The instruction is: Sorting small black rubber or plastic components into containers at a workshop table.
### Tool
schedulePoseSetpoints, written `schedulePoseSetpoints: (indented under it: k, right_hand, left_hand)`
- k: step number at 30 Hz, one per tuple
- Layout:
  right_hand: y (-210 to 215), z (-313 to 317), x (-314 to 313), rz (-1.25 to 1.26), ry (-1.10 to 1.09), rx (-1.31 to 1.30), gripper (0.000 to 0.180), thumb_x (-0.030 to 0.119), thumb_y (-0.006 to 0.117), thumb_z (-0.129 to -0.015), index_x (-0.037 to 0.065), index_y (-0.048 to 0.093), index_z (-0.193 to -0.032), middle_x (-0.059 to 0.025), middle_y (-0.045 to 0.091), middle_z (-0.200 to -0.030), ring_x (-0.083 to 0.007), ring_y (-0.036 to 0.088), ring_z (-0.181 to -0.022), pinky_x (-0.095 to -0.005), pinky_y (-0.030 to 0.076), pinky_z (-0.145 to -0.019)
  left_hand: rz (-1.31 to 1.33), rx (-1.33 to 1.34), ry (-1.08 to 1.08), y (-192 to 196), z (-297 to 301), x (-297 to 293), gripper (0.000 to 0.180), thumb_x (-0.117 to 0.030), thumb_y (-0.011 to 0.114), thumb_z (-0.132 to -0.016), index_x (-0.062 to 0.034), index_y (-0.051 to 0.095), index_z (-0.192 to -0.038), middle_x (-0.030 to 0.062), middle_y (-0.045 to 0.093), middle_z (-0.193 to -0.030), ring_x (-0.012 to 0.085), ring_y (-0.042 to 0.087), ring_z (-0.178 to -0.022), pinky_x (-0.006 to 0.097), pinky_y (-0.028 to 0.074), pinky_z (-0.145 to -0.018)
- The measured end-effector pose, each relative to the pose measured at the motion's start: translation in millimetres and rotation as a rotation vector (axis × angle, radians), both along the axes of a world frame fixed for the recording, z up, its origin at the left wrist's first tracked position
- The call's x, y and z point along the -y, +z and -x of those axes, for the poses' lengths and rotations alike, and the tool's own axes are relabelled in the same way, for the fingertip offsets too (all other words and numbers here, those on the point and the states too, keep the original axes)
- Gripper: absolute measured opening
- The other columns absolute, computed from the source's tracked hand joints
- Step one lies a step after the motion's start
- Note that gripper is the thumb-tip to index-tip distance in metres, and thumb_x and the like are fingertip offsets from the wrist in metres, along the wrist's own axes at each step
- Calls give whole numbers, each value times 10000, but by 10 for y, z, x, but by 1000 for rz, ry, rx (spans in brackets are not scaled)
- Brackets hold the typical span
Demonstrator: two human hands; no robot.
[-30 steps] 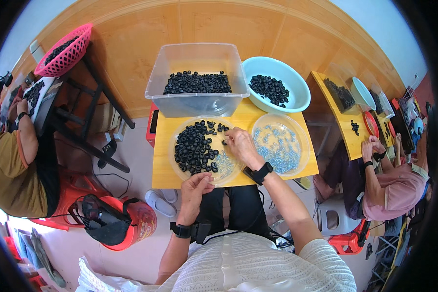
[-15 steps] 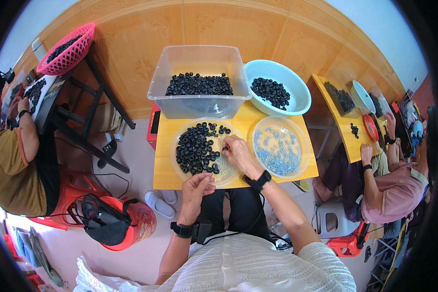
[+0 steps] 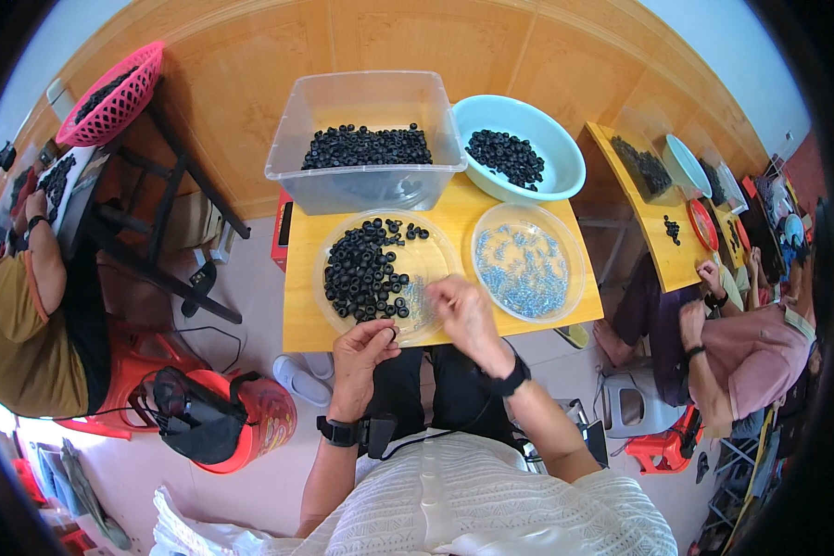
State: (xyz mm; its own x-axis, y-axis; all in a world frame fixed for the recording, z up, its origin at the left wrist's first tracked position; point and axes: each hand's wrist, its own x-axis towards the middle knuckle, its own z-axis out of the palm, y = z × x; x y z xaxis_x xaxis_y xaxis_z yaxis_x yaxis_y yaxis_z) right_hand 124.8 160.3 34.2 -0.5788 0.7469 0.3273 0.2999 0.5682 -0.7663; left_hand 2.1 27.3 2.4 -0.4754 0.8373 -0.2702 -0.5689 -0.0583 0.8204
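Note:
My left hand (image 3: 361, 361) is at the near edge of a round clear tray (image 3: 438, 255), pinching a small black ring-shaped part (image 3: 394, 334) between thumb and forefinger. Over the tray's right side, my right hand (image 3: 471, 320) has its fingers drawn together; whatever is between them is too small and blurred to make out. A pile of black ring-shaped parts (image 3: 360, 269) covers the left half of that tray, and small clear pieces (image 3: 418, 301) lie at its lower right. Beside it, a second round clear tray (image 3: 576, 264) holds many tiny bluish clear pieces (image 3: 533, 287).
Behind the trays stand a clear plastic bin (image 3: 361, 190) and a light-blue basin (image 3: 565, 167), both with black parts, on the yellow table (image 3: 301, 315). People work at tables on both sides. A red bucket (image 3: 269, 426) is at my left.
My right hand has lifted off the left tray's small clear pieces and shifted slightly right and nearer me. The left hand stays by the tray's near edge, a black part now showing in its fingertips.

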Motion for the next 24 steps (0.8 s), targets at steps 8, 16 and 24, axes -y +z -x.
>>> schedulePoseSetpoints:
  k: [8,16,24]
  right_hand:
    - [-223,103,-506,-371,27,376,21,4,571,-656,4,582,-674,-150,574,-744,-319,559,-752,-384,473,-663]
    - [-176,162,-496,-430,80,567,132,18,580,-655,15,590,-787,-143,578,-834,-311,550,-825,-372,471,-716]
    - [-142,179,-481,-357,118,499,249,-13,607,-639,16,510,-866,-147,533,-864,-350,527,-880,-400,446,-749]
  left_hand:
    - [11,56,0,20,-17,51,160,-50,613,-822,-14,619,-978,59,642,-861,93,594,-689,216,522,-632]
    - [10,51,6,1,-6,66,155,-57,612,-824,-19,620,-974,57,643,-863,89,593,-688,216,521,-629]
    - [34,37,8,3,-6,71,146,-61,603,-831,-23,620,-970,47,635,-861,92,590,-682,218,518,-632]
